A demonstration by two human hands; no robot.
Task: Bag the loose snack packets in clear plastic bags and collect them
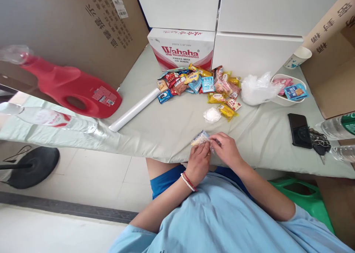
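A seated person in a light blue shirt works at the near edge of a table [172,134] covered with a pale green cloth. Both hands meet over a small snack packet in clear wrap [200,138], which sits just above the table's front edge, close to the person's body. The left hand [199,161], a red-and-white beaded bracelet [188,181] at its wrist, is closed around the packet's near end with the fingers curled. The right hand [226,149] pinches the wrap on the packet's right side, fingertips together.

Farther back on the cloth lies a heap of wrapped snacks [202,84], spread in front of a Wahaha water carton [181,49]. A small bagged bundle [212,115] rests between the heap and the hands. To the right of the heap sit a crumpled clear plastic bag [256,88] and a white bowl [280,97] holding more packets, with a paper cup [298,57] behind it. A black phone [299,130] and a bunch of keys [318,142] lie near the table's right edge, well apart from the hands. On the left, a white roll [134,110] lies slantwise, beside a red detergent jug [70,86] on its side.
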